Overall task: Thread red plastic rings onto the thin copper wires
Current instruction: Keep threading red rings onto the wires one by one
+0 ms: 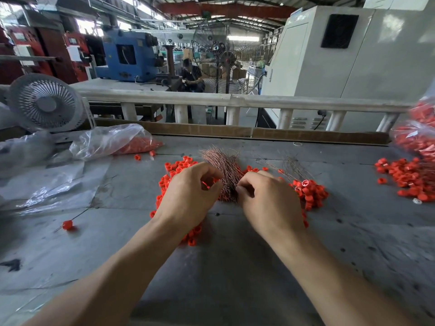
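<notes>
Curled fingers (244,188) of the right hand (270,201) pinch into the copper wire bundle (226,170), seemingly to free one strand; the left hand (190,194) pinches something small, likely a ring, from the loose red rings (174,170) heaped within reach on the table (235,255).

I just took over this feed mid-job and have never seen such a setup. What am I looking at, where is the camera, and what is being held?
There is no machine: a person works with bare hands, filmed by one camera on their head, looking forward and down. On the grey table lie a pile of red plastic rings and a bundle of thin copper wires. The left hand and right hand meet at the bundle with curled fingers; exactly what each pinches is hidden. A clear bag of rings lies at the far left.
</notes>
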A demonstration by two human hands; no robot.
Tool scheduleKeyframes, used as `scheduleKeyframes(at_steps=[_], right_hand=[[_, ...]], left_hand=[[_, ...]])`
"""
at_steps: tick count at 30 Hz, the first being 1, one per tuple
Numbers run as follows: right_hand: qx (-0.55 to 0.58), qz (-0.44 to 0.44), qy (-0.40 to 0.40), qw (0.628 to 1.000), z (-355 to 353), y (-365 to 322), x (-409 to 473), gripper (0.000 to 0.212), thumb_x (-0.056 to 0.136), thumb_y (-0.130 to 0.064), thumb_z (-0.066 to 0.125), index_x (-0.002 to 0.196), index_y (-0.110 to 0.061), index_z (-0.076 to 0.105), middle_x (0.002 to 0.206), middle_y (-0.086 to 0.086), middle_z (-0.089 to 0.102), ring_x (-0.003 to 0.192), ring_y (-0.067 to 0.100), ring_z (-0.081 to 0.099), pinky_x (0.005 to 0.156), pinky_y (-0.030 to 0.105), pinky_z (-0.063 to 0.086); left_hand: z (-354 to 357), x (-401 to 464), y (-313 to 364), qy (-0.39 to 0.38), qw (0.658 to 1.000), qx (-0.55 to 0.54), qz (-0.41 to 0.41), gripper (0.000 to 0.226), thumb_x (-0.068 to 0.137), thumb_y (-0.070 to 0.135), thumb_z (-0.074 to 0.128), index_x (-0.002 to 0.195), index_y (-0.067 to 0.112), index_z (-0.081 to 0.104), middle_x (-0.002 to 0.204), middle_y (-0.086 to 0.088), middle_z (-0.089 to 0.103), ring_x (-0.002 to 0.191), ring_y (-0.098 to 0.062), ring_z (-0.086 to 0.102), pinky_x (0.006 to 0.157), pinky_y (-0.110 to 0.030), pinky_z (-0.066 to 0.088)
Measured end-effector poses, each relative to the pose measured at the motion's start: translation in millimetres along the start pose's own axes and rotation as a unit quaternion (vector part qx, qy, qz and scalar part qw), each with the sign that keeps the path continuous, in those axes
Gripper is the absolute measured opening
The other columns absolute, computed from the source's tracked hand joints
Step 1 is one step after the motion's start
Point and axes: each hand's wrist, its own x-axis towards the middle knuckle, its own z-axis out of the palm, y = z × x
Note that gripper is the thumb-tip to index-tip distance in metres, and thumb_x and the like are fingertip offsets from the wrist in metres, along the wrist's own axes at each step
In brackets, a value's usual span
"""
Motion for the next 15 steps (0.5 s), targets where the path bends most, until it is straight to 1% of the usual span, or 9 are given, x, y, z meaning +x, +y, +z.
scheduleKeyframes(at_steps=[1, 4, 7, 10, 12, 13, 14, 15], right_hand=[[-0.001, -0.011, 0.013, 1.000, -2, -1, 0, 0.007, 0.090, -0.025, 0.072, 0.083, -0.023, 0.070, 0.080, -0.005, 0.064, 0.077, 0.022, 0.060, 0.059, 0.031, 0.034], [-0.010, -0.060, 0.047, 0.997, -9, -8, 0, 0.011, 0.087, -0.020, 0.070, 0.077, -0.021, 0.067, 0.073, -0.004, 0.059, 0.071, 0.023, 0.059, 0.053, 0.035, 0.045], [-0.006, -0.097, 0.072, 0.993, -14, -15, -2, 0.011, 0.084, -0.017, 0.071, 0.076, -0.021, 0.067, 0.071, -0.005, 0.056, 0.070, 0.022, 0.058, 0.052, 0.038, 0.047], [0.023, -0.102, 0.082, 0.991, -16, -17, -1, 0.008, 0.086, -0.016, 0.074, 0.081, -0.020, 0.070, 0.076, -0.005, 0.059, 0.073, 0.021, 0.060, 0.056, 0.039, 0.050], [0.058, -0.104, 0.075, 0.990, -16, -16, -1, 0.004, 0.088, -0.018, 0.074, 0.085, -0.020, 0.072, 0.080, -0.006, 0.062, 0.076, 0.019, 0.061, 0.062, 0.039, 0.052], [0.084, -0.100, 0.070, 0.989, -15, -15, -1, 0.003, 0.089, -0.018, 0.074, 0.088, -0.020, 0.073, 0.083, -0.007, 0.063, 0.078, 0.017, 0.062, 0.065, 0.036, 0.052], [0.122, -0.087, 0.068, 0.986, -14, -13, -1, 0.004, 0.090, -0.017, 0.075, 0.092, -0.020, 0.074, 0.087, -0.008, 0.064, 0.079, 0.012, 0.062, 0.069, 0.030, 0.052], [0.171, -0.062, 0.065, 0.981, -13, -12, 0, 0.010, 0.090, -0.014, 0.074, 0.098, -0.020, 0.074, 0.091, -0.009, 0.066, 0.080, 0.010, 0.062, 0.072, 0.022, 0.051]], left_hand=[[0, -1, 1, 0.000, 1.000, 0.003, 0.012, 0.016, 0.089, 0.025, 0.075, 0.099, 0.036, 0.073, 0.084, 0.020, 0.070, 0.078, 0.002, 0.065, 0.064, -0.008, 0.045], [0, -2, 2, -0.002, 0.998, 0.018, 0.064, 0.027, 0.089, 0.022, 0.074, 0.108, 0.041, 0.072, 0.092, 0.021, 0.070, 0.085, 0.003, 0.064, 0.072, -0.009, 0.047], [0, -3, 4, -0.007, 0.994, 0.019, 0.108, 0.032, 0.089, 0.016, 0.074, 0.106, 0.043, 0.073, 0.092, 0.017, 0.069, 0.087, -0.002, 0.065, 0.073, -0.012, 0.048], [-1, -3, 6, 0.005, 0.994, -0.003, 0.112, 0.028, 0.088, 0.012, 0.075, 0.100, 0.037, 0.077, 0.087, 0.014, 0.069, 0.084, -0.007, 0.066, 0.070, -0.016, 0.049], [-2, -3, 7, 0.004, 0.995, -0.044, 0.086, 0.027, 0.086, 0.008, 0.075, 0.095, 0.034, 0.079, 0.083, 0.013, 0.071, 0.079, -0.006, 0.066, 0.067, -0.016, 0.049], [-2, -3, 8, 0.000, 0.995, -0.073, 0.068, 0.027, 0.086, 0.007, 0.074, 0.094, 0.032, 0.080, 0.080, 0.014, 0.072, 0.073, -0.003, 0.066, 0.065, -0.015, 0.048], [-3, -3, 9, -0.003, 0.994, -0.100, 0.053, 0.026, 0.087, 0.006, 0.074, 0.092, 0.031, 0.080, 0.075, 0.015, 0.071, 0.067, -0.001, 0.063, 0.062, -0.015, 0.046], [-3, -3, 10, -0.006, 0.991, -0.125, 0.043, 0.024, 0.088, 0.006, 0.074, 0.091, 0.029, 0.081, 0.071, 0.015, 0.070, 0.061, 0.001, 0.060, 0.060, -0.015, 0.045]])
